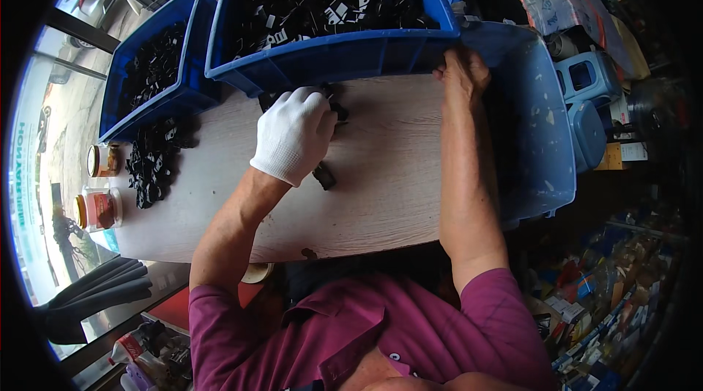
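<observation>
My left hand (293, 129), in a white knit glove, is closed over the table in front of the large blue bin. Black plastic parts (339, 109) show at its fingers, but what it grips is hidden. One small black piece (324, 176) lies on the table just below the glove. My bare right hand (466, 73) has its fingers curled in, by the front right corner of the large blue bin (329, 54) and the rim of the pale blue bin. Whatever it holds, if anything, cannot be made out. Many black parts with some pale ones fill the large bin.
A smaller blue bin (181, 87) of black parts stands at the left, with a pile of black parts (152, 164) before it. Two lidded jars (99, 208) sit at the table's left edge. The pale blue bin (538, 127) stands right, beside blue stools (588, 80).
</observation>
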`<state>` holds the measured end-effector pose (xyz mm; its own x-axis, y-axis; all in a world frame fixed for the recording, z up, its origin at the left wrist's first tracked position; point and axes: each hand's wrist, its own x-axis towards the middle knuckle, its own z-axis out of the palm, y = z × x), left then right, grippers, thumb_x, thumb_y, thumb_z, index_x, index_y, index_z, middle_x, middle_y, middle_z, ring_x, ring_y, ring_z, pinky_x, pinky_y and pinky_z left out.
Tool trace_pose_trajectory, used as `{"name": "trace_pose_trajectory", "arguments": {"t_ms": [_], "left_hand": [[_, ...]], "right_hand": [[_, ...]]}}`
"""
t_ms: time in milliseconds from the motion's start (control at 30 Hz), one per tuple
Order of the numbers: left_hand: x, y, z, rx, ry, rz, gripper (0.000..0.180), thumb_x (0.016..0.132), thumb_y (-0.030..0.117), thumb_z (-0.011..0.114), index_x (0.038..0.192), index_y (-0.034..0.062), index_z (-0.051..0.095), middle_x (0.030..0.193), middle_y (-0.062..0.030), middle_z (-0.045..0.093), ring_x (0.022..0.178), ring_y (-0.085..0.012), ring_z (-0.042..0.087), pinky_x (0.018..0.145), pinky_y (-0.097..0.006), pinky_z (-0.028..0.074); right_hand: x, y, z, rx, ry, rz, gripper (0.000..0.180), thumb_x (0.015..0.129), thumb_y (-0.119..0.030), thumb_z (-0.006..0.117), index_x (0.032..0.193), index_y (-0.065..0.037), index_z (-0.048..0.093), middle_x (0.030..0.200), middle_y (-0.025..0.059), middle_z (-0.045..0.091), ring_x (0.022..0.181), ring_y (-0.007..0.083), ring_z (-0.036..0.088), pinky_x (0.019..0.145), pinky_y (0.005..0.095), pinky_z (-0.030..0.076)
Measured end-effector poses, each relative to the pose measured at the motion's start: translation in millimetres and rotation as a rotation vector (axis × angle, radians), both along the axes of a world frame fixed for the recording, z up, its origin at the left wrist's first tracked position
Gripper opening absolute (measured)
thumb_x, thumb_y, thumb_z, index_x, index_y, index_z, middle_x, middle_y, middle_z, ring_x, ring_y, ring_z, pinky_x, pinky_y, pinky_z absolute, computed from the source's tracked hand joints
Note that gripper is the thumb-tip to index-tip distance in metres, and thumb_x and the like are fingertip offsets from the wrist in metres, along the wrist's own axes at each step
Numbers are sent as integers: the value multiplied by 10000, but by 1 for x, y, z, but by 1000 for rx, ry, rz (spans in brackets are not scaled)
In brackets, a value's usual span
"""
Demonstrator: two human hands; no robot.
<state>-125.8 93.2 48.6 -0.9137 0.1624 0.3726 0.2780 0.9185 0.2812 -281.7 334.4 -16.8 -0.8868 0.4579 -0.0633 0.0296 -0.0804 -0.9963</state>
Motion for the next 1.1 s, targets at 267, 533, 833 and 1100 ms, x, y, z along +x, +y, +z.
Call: {"name": "trace_pose_trajectory", "arguments": {"t_ms": [267, 533, 833, 1100], "left_hand": [[-5, -9, -8, 211, -22, -13, 45, 879, 41, 710, 906, 28, 676, 875, -161, 672, 724, -344, 683, 645, -411, 563], [-7, -12, -10, 249, 4, 18, 31, 869, 6, 695, 882, 28, 679, 823, -165, 681, 714, -335, 692, 635, -390, 558], [-14, 1, 0, 293, 126, 101, 81, 900, 11, 624, 869, 56, 684, 814, -147, 687, 707, -349, 699, 637, -405, 575], [-18, 7, -5, 381, 198, 124, 85, 894, -8, 624, 880, 47, 687, 822, -137, 702, 692, -317, 709, 632, -388, 589]], "right_hand": [[-9, 14, -14, -155, 45, 147, 192, 899, -143, 741, 1042, -19, 710, 823, 55, 676, 629, 113, 598, 544, 261, 535], [4, 2, 4, -134, 25, 87, 206, 900, -138, 740, 1063, -19, 699, 777, 57, 649, 596, 119, 577, 534, 280, 527], [22, -9, 30, -198, -86, 116, 129, 884, -140, 732, 916, -39, 658, 599, 25, 535, 491, 172, 570, 546, 370, 595], [28, 34, 45, -228, -196, 644, 182, 851, -221, 758, 844, -88, 634, 492, 19, 457, 455, 211, 574, 551, 444, 609]]}}
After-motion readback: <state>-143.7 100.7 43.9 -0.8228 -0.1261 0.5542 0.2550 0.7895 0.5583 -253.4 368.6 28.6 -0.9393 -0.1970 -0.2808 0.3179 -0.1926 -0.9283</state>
